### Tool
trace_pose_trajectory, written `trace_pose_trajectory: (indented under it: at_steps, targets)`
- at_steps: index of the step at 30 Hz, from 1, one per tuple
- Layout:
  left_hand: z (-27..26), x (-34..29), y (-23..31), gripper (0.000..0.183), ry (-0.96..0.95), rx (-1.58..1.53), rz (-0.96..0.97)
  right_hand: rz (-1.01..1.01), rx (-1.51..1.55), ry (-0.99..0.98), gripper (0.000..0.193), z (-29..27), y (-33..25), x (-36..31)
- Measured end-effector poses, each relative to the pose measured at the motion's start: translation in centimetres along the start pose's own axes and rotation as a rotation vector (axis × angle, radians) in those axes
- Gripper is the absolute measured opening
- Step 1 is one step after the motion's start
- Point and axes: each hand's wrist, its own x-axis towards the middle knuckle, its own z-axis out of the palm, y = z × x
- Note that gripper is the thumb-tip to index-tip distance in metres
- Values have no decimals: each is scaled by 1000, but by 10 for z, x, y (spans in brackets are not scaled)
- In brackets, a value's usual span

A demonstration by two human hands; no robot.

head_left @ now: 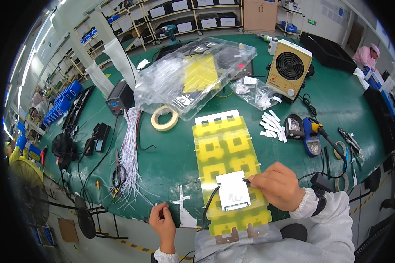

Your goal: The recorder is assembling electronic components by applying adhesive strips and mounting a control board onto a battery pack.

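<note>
- The long yellow panel (226, 153) lies flat on the green bench mat (171, 158). Its long axis runs near-to-far, leaning a bit to the left at the far end, and the near end hangs just over the bench edge toward the person.
- A small white-grey board (233, 191) sits on the near part of that panel, short connector edge pointing near, with a black wire (210, 202) curling off its left side.
- The right hand (278, 186) is curled closed, pinching something small and dark at the board's right edge; what exactly it is, can't tell.
- The left hand (162, 219) rests at the near bench edge, fingers pinched shut on something tiny, just left of a white paper cutout (185, 210).
- Risk-wise: the board looks loose on the panel, so a push from the right hand could probably skate it left or twist it off square.
- That overhanging near end might tip or slide if a sleeve catches it.
- The black wire could snag and drag the board too.
</note>
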Motion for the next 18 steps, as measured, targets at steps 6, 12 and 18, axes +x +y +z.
trace_pose_trajectory:
  at_steps: [6, 12, 18]
  targets:
    - [-1, 0, -2, 11, 9, 4, 28, 13, -27, -2, 39, -5, -4, -4]
    - [1, 1, 3, 11, 10, 14, 78, -25, -159, -39, 35, -8, -17, -1]
    - [0, 0, 5, 11, 8, -5, 89, 3, -200, -20, 33, -5, -19, -1]
